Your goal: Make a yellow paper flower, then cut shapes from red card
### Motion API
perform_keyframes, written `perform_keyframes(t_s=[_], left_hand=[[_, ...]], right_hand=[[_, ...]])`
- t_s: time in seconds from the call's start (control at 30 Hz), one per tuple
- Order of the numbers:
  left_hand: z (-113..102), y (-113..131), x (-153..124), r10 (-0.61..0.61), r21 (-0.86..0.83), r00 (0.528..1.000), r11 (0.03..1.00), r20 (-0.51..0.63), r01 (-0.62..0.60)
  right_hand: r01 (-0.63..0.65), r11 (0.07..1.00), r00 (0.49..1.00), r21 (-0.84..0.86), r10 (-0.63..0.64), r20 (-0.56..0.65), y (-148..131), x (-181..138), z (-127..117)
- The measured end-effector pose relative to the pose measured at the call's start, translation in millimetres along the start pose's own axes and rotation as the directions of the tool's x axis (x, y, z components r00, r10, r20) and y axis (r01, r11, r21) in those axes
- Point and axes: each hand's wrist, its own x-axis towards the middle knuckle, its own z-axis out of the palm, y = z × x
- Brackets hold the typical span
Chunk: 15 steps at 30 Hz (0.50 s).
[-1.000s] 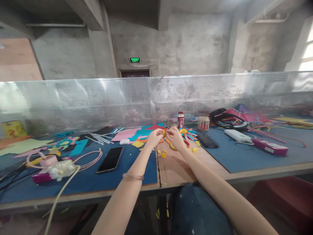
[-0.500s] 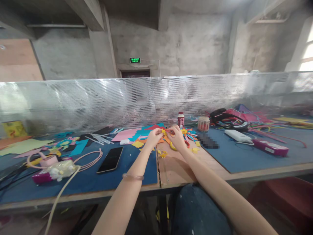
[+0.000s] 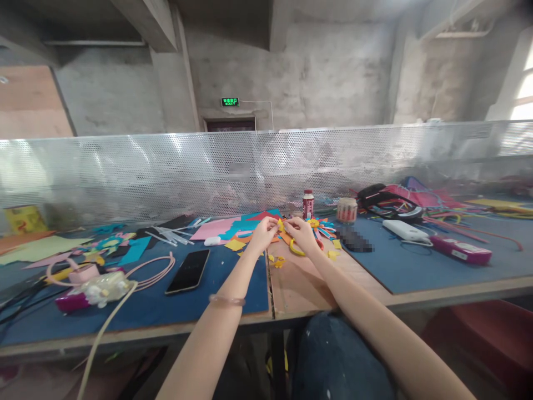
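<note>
Between my two hands, above the table, is a small yellow paper piece (image 3: 281, 225). My left hand (image 3: 265, 232) pinches it from the left, and my right hand (image 3: 301, 233) closes on its other side. Just below the right hand lie scissors with yellow and red handles (image 3: 296, 248), partly covered by that hand. Small yellow paper scraps (image 3: 278, 261) are on the bare wood below the hands. A paper flower with a yellow centre (image 3: 313, 223) and coloured strips sits right behind the right hand.
A phone (image 3: 188, 271) and a power strip with cables (image 3: 94, 291) lie on the left. A bottle (image 3: 308, 204) and a jar (image 3: 347, 210) stand behind. On the right are a white power bank (image 3: 406, 232), a purple box (image 3: 460, 251) and a pixelated dark object (image 3: 355, 239).
The yellow piece has turned in my fingers and now shows a pointed tip upward. My right hand has shifted slightly left and lower, and its fingers look flatter.
</note>
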Motion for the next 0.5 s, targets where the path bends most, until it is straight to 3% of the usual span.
perform_keyframes(t_s=[0.13, 0.5], left_hand=[[-0.1, 0.8, -0.2, 0.011, 0.013, 1.0, 1.0, 0.012, -0.011], [0.6, -10.4, 5.2, 0.047, -0.001, 0.999, 0.999, 0.003, -0.047]], right_hand=[[-0.154, 0.975, 0.987, 0.158, 0.143, 0.079, 1.5, 0.0, -1.4], [-0.263, 0.908, 0.963, 0.325, 0.228, 0.143, 1.5, -1.0, -1.2]])
